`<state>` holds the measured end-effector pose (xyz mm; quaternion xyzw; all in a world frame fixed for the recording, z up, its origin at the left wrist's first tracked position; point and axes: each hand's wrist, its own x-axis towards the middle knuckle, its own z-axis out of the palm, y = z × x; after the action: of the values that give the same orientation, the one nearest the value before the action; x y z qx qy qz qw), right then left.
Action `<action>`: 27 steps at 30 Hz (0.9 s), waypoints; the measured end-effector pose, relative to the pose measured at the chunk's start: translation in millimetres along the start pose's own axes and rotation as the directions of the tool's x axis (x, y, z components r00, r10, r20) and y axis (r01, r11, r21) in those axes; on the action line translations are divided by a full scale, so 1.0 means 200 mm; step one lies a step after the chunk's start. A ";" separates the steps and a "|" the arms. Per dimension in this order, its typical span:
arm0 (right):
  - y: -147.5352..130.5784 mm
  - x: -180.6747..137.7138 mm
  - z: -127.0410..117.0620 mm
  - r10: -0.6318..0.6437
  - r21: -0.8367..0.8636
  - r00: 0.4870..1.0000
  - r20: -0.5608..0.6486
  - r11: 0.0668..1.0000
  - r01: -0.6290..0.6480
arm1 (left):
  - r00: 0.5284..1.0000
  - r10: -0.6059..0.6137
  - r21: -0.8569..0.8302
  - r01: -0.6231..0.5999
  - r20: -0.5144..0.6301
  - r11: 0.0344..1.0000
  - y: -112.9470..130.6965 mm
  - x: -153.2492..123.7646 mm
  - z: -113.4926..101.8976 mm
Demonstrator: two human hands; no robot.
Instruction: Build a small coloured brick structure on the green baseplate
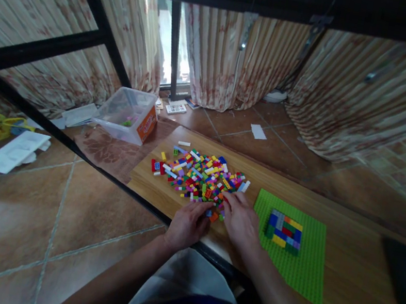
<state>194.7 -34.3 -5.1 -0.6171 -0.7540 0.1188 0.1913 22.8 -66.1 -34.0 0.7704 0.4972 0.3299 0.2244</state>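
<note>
A heap of small multicoloured toy bricks (203, 170) is spread over the wooden table. At its near edge is my left hand (188, 224), fingers bent together by a few blue and orange bricks; what is between its fingertips is too small to name. My right hand (240, 219) reaches into the heap's near right side, fingers curled and pinched, its fingertips among the bricks; whether it grips one is hidden. Just right of that hand lies a green baseplate (307, 275) carrying a low rectangular block of coloured bricks (283, 232).
A clear plastic box (123, 112) with an orange label stands on the floor beyond the table's left end. A dark flat object (404, 276) lies on the wooden table (352, 283) at right. Black metal bars (100, 39) and curtains rise behind. White pieces (14, 150) lie at left.
</note>
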 end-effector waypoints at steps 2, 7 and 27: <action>0.00 0.05 0.00 -0.007 -0.029 0.999 0.034 1.000 0.008 | 1.000 0.009 0.003 -0.009 0.004 1.000 0.00 0.00 0.00; -0.01 0.13 0.01 -0.023 -0.094 0.994 0.107 0.995 0.033 | 0.999 0.035 0.018 -0.035 -0.017 0.999 -0.02 0.01 0.00; 0.27 -0.36 -0.15 0.526 0.757 0.838 -0.145 0.604 -0.249 | 0.995 0.088 0.094 -0.083 -0.056 0.992 -0.04 0.02 -0.01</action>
<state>267.2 -95.7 -10.0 -0.6555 -0.4449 0.3267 0.5155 18.5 -58.4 -37.0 0.7903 0.4848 0.3390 0.1596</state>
